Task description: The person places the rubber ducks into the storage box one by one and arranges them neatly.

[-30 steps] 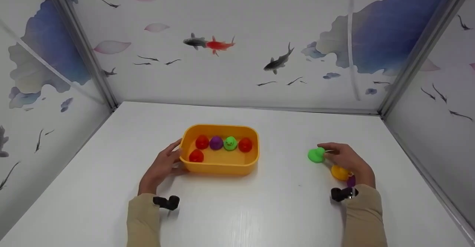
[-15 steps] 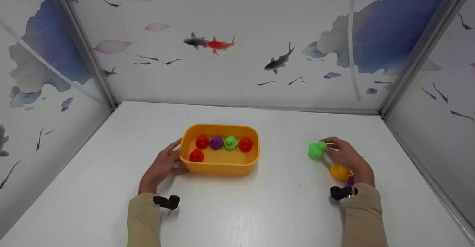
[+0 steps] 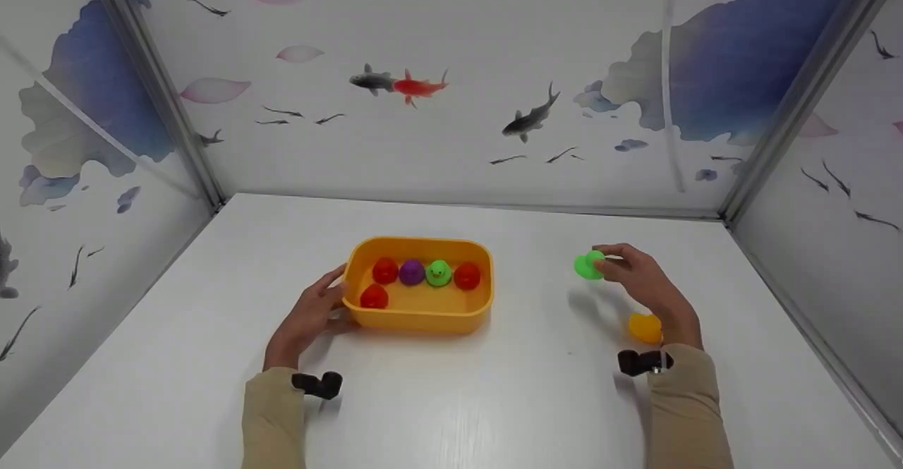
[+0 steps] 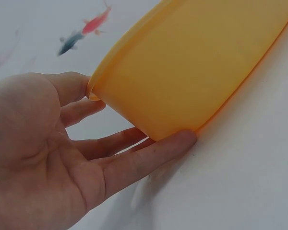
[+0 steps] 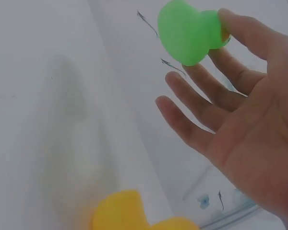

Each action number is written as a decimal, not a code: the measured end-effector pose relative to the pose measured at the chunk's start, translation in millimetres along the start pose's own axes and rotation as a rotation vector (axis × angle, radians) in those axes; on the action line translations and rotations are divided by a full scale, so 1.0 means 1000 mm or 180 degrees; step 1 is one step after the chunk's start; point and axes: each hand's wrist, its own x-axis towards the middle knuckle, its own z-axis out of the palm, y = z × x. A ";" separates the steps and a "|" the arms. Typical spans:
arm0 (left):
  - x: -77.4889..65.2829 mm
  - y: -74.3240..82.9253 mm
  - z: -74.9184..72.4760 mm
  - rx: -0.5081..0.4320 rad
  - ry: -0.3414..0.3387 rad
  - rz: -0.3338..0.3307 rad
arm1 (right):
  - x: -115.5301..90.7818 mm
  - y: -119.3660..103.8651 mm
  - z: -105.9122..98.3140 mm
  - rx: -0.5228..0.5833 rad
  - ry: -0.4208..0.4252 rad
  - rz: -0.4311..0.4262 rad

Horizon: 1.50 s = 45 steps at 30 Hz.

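Observation:
An orange-yellow plastic tub stands on the table, slightly left of centre in the head view. My left hand holds its left end, one digit at the rim and other fingers along its lower edge in the left wrist view. Inside sit three red toys, a purple toy and a green toy duck facing me. To the right, raised above the table, my right hand pinches another green toy duck by its head between thumb and fingers; the remaining fingers are spread.
A yellow toy duck lies on the white table beneath the right wrist, partly hidden by it. Printed panels with fish enclose the table at the back and sides. A small black camera sits on the right wrist.
The right hand has lifted the green duck off the table and carried it away from me and slightly left. A purple toy beside the yellow duck is now hidden. The left hand stays put.

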 end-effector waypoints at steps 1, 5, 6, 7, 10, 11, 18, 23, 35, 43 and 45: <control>0.000 0.000 0.000 0.0001 0.0000 0.0003 | 0.001 -0.002 0.002 0.0050 0.0000 -0.0044; -0.001 0.002 0.001 -0.0010 0.0005 -0.0032 | 0.006 -0.009 0.008 0.0302 0.0024 -0.0151; -0.001 0.002 0.001 -0.0008 -0.0007 -0.0035 | 0.007 -0.010 0.010 0.0383 0.0038 -0.0162; -0.001 0.003 0.001 -0.0006 -0.0018 -0.0038 | 0.009 -0.011 0.012 0.0457 0.0060 -0.0172; -0.001 0.003 0.001 -0.0029 -0.0019 -0.0042 | 0.012 -0.014 0.016 0.0624 0.0129 -0.0170; -0.001 0.003 0.001 -0.0035 -0.0025 -0.0031 | 0.013 -0.015 0.017 0.0665 0.0152 -0.0162; 0.000 0.002 0.000 -0.0023 -0.0034 -0.0032 | 0.018 -0.027 0.030 0.0740 0.0125 -0.0178; 0.000 0.002 -0.001 0.0013 -0.0022 -0.0039 | 0.022 -0.042 0.040 0.0777 0.0113 -0.0129; -0.001 0.000 -0.001 -0.0023 -0.0048 0.0062 | 0.025 -0.075 0.070 0.0388 -0.0055 -0.0053; 0.002 -0.002 -0.001 -0.0027 -0.0004 0.0010 | 0.030 -0.096 0.098 0.0322 -0.0147 -0.0022; 0.002 -0.001 -0.001 -0.0016 -0.0003 -0.0003 | 0.033 -0.101 0.104 0.0329 -0.0134 0.0001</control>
